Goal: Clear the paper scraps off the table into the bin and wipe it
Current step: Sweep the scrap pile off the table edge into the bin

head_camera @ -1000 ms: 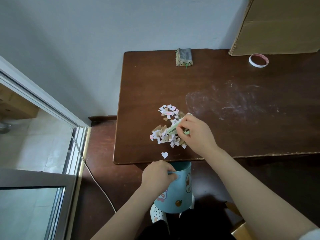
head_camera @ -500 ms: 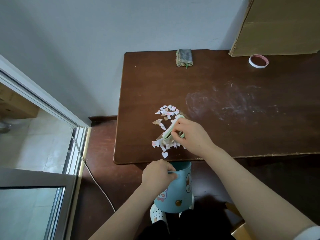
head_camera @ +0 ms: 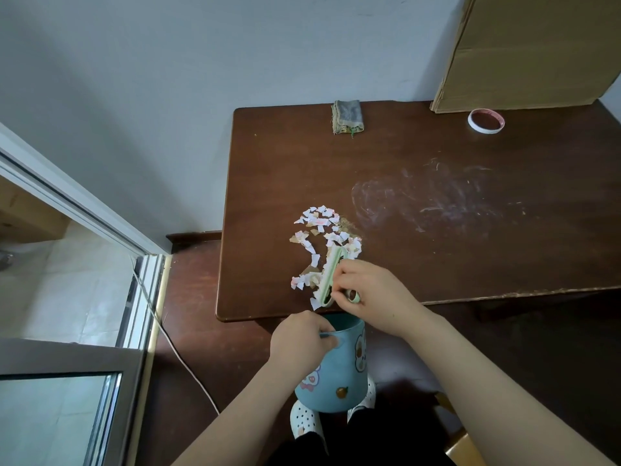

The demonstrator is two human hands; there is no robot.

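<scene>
My right hand [head_camera: 373, 290] grips the brush [head_camera: 331, 275], most scraps [head_camera: 319, 230] unswept at its 11 o'clock; left hand [head_camera: 299, 338] holds the bin [head_camera: 339, 375]; cloth [head_camera: 347, 116] lies unused.

Scraps [head_camera: 300, 281], brush [head_camera: 331, 274] nearer table edge [head_camera: 262, 318]

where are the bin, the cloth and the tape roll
bin [head_camera: 340, 368], head view, blue side wall
cloth [head_camera: 347, 116], head view, middle of the fold
tape roll [head_camera: 485, 130], head view, near white rim
</scene>
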